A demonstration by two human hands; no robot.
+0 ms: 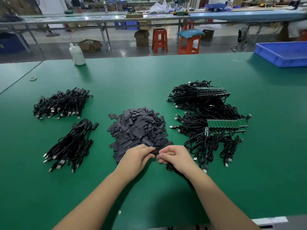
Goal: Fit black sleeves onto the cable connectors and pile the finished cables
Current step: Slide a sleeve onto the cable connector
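Green matting covers the long work table, and every place below is given from the heap of black sleeves lying at its middle. To the right of that heap sprawls the largest mass, a tangle of unfinished cables with bare green circuit boards lined up across its top and USB plugs poking out at its edges. Left of the heap lie two smaller piles of finished cables: the far pile and the near pile, both with their plugs pointing toward the person. Far behind the heap and to the right, a blue plastic tray sits at the table's edge; behind and to the left stands a white bottle, with a small ring-shaped object further left still. At the heap's near edge the two hands meet, fingertips almost touching. The left hand pinches a single black sleeve between thumb and curled fingers. The right hand has its fingers curled round one cable, whose black cord loops out beneath the wrist; the connector end is hidden inside the fingers, so how far it sits in the sleeve cannot be told.
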